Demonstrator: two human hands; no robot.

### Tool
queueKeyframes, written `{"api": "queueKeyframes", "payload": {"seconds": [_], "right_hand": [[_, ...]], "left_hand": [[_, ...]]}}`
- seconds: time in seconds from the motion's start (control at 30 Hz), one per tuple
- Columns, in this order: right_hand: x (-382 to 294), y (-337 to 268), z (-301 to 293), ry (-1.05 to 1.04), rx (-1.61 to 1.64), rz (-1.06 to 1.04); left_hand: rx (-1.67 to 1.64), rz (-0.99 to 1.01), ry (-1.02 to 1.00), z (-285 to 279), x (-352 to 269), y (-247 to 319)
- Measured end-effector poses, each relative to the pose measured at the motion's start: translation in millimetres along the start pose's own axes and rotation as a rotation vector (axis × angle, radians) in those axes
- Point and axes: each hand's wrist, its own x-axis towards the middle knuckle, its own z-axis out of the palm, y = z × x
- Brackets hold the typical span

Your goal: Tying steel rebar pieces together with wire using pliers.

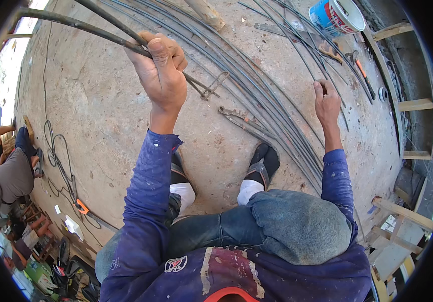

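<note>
My left hand is raised at upper centre-left, closed around two long steel reinforcing bars. Past the fist, the bars' ends pass by a bent wire stirrup near the floor. On the right, my right hand has its fingers curled close to thin steel rods; whether it grips one is unclear. Between my hands lies a bundle of long steel rods, running diagonally across the concrete floor. A pair of long-handled nippers rests on the floor in front of my feet, beside that bundle.
At upper right are a paint bucket, a handsaw, an orange-handled tool and a tape roll. Timber framing borders the right. A cable and another saw lie left, with several people beyond.
</note>
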Motion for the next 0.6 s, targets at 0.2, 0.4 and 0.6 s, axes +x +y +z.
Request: {"api": "queueKeyframes", "payload": {"seconds": [0.2, 0.4, 0.6], "right_hand": [[-17.5, -100.2, 42.3, -0.449, 0.324, -0.196], [-38.2, -159.2, 124.5, -0.704, 0.784, 0.179], [-27.1, -163.2, 125.8, -0.836, 0.787, 0.332]], "left_hand": [[0.099, -0.014, 0.021, 4.3, 1.4, 3.3], [0.124, 0.035, 0.112, 10.0, 2.5, -6.9], [0.219, 0.105, 0.242, 10.6, 3.1, -15.5]]}}
